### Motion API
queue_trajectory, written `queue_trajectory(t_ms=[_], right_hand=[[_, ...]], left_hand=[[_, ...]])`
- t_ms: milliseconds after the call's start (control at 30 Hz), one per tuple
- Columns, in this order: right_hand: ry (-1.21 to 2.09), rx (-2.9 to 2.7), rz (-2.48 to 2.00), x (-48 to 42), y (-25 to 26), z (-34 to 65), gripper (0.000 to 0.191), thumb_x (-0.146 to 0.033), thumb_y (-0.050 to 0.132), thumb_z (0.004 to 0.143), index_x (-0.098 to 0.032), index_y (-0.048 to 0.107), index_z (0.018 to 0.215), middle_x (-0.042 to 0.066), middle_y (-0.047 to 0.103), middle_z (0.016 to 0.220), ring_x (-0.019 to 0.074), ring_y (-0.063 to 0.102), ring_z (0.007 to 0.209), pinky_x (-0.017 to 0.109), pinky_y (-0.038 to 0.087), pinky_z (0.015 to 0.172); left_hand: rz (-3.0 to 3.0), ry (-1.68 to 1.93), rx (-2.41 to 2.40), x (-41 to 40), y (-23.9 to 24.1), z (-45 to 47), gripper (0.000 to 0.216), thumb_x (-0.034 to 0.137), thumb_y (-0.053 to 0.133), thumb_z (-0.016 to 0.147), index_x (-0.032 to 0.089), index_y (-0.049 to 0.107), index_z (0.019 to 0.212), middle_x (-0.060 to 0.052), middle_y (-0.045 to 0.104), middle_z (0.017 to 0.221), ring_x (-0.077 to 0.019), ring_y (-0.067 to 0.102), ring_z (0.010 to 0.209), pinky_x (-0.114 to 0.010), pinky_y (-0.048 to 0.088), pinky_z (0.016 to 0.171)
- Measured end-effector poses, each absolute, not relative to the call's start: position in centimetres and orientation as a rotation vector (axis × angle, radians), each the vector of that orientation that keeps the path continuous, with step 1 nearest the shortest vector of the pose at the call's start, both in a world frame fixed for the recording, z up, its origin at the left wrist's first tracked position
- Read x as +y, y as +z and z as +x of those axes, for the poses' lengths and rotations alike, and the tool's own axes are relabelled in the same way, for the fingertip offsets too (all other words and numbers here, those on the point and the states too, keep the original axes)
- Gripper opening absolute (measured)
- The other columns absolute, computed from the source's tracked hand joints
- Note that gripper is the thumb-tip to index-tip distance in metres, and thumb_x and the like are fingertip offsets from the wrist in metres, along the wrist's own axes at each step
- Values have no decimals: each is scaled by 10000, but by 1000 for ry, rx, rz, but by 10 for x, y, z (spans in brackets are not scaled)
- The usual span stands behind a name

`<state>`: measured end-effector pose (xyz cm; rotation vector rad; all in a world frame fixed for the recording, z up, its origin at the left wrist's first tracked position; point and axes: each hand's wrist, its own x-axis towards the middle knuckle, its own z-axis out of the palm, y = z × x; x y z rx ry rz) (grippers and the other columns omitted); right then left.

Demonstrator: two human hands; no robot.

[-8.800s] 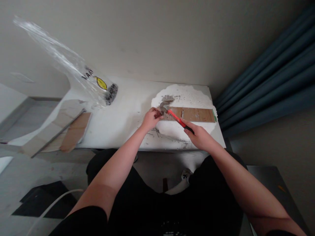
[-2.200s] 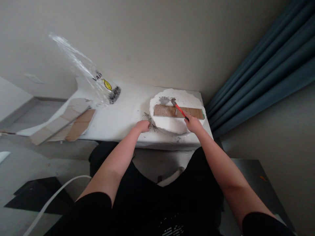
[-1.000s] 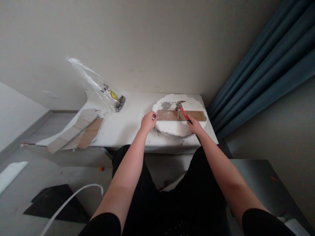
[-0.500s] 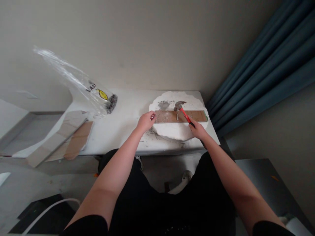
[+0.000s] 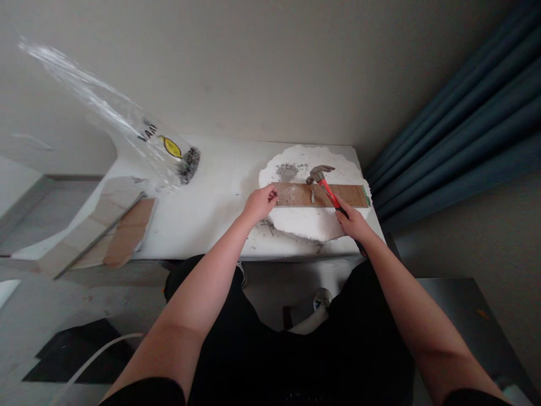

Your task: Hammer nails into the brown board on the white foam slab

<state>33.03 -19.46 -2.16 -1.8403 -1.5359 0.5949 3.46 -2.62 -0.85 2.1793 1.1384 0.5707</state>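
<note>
My right hand (image 5: 353, 222) is wrapped round the handle of a claw hammer (image 5: 328, 190) with a grey head and a red and black grip. The hammer head hangs over the far edge of a narrow brown wooden board (image 5: 296, 195). Below the head, a small pale grey piece (image 5: 313, 195) is on the board; its kind is too small to tell. At the board's left end, my left hand (image 5: 260, 204) has its fingers pinched together, and what they hold is unclear. Under the board lies a rough-edged white slab (image 5: 310, 224), with grey crumbs (image 5: 287, 171) on its far side.
A white table (image 5: 220, 208) stands against the wall. On its left are a clear plastic bag (image 5: 173, 149) with dark contents and cardboard pieces (image 5: 127, 231) with a thin grey strip. A blue curtain (image 5: 456, 107) hangs at right; a dark surface (image 5: 456, 310) lies below it.
The camera view has shifted slightly. The hammer head has lifted a little and turned above the board. My left hand stays at the board's left end.
</note>
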Motion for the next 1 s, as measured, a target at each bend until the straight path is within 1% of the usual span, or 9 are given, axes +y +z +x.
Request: queue_trajectory(t_ms=[100, 200, 333, 633, 800, 1000], right_hand=[[587, -1535, -1832, -196, -22, 330, 634, -308, 494, 956, -236, 438, 1584, 91, 706, 1277, 304, 654, 1192, 496, 538, 1010], [587, -1539, -1826, -196, -23, 330, 638, -310, 496, 956, -237, 434, 1587, 94, 710, 1257, 313, 659, 1174, 503, 547, 989], [591, -1542, -1833, -196, -23, 329, 642, -304, 499, 948, -256, 437, 1585, 85, 713, 1248, 316, 654, 1181, 504, 549, 983], [602, -1536, -1822, -196, -20, 328, 648, -311, 493, 950, -252, 428, 1592, 82, 711, 1245, 315, 649, 1188, 495, 547, 986], [614, -1525, -1829, -196, -21, 329, 653, -304, 496, 946, -244, 428, 1592, 87, 720, 1222, 319, 655, 1172, 503, 547, 982], [609, -1523, -1822, -195, -22, 328, 648, -304, 487, 946, -240, 433, 1588, 86, 710, 1252, 319, 643, 1200, 510, 544, 989]], left_hand=[[2167, 598, 1112, -26, -9, 33, 157, 190, 599, 888, 185, 666, 1029, -50, 744, 942, -186, 694, 886, -310, 535, 854], [2162, 596, 1100, -27, -8, 33, 129, 189, 607, 890, 182, 663, 1005, -48, 744, 934, -182, 693, 880, -306, 532, 853], [2158, 582, 1121, -28, -8, 34, 112, 191, 609, 894, 193, 653, 997, -42, 747, 941, -181, 693, 887, -308, 533, 859], [2167, 555, 1157, -29, -7, 36, 112, 204, 605, 901, 201, 638, 1008, -43, 746, 944, -189, 694, 903, -321, 535, 875], [2170, 574, 1140, -29, -9, 36, 99, 196, 613, 897, 201, 632, 994, -37, 741, 924, -184, 694, 885, -309, 531, 853], [2186, 583, 1130, -29, -11, 36, 93, 191, 614, 902, 203, 632, 991, -35, 741, 915, -185, 693, 864, -304, 527, 827]])
